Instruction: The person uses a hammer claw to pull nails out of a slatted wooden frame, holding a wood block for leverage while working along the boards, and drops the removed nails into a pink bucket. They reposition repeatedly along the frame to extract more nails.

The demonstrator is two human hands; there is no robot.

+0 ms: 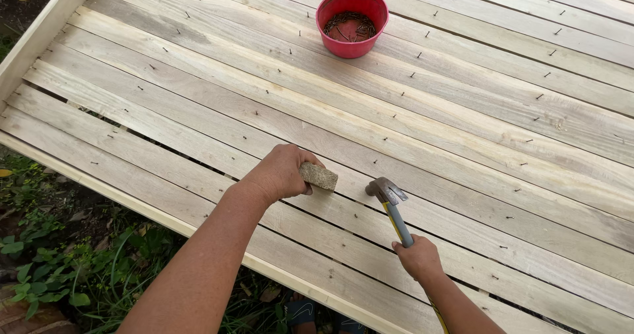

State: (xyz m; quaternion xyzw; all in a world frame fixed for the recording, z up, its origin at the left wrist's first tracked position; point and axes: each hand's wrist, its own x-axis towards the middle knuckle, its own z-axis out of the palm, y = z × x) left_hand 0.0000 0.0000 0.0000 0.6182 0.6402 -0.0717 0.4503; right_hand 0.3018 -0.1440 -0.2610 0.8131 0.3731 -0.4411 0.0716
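My left hand grips a small rough wooden block, pressing it down on the pale planks of a slatted wooden panel. My right hand holds a claw hammer by its yellow and grey handle. The hammer's metal head rests just above the plank, a little to the right of the block. Several nails stick up partway from the planks all around.
A red plastic bowl holding several dark nails stands on the planks at the top centre. The panel's edge rail runs along the left and front. Green plants and soil lie below the front edge.
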